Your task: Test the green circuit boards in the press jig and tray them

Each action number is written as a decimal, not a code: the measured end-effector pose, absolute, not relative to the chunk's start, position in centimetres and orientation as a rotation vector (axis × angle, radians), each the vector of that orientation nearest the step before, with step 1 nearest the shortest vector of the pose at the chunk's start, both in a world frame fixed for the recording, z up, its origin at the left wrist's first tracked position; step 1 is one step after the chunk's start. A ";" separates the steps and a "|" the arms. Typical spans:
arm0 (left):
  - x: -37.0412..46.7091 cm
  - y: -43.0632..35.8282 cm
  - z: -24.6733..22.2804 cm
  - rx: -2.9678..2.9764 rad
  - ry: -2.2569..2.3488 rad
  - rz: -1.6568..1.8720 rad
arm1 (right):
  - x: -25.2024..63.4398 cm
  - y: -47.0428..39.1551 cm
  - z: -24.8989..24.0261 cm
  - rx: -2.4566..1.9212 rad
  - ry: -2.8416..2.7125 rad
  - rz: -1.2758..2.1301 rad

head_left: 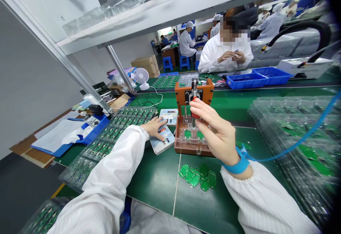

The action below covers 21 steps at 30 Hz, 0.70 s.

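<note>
My right hand is wrapped round the red handle of an orange and brown press fixture, a blue strap on its wrist. Green circuit boards lie in the fixture's base under a clear plate. To the left, my left hand rests with spread fingers on a white meter box with a red display. A second meter box sits just behind it. Several loose green boards form a small pile in front of the fixture.
Trays of boards lie at the left, and stacked clear trays at the right with a blue cord above. Behind are a white fan, blue bins and a seated person. A shelf beam crosses overhead.
</note>
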State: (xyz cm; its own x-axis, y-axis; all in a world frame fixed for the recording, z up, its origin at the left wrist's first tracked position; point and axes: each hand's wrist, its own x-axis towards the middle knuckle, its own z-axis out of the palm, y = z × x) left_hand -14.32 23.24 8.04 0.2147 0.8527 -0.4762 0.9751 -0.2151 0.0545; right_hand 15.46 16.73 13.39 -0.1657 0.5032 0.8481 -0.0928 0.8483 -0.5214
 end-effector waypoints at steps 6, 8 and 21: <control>-14.2 23.4 8.0 2.134 1.676 -0.553 | 15.4 16.8 13.3 -0.313 -1.661 0.534; -14.2 23.4 8.0 2.138 1.673 -0.552 | 15.4 16.8 13.3 -0.314 -1.663 0.529; -13.4 23.4 8.1 2.119 1.692 -0.602 | 15.5 16.9 13.3 -0.314 -1.678 0.490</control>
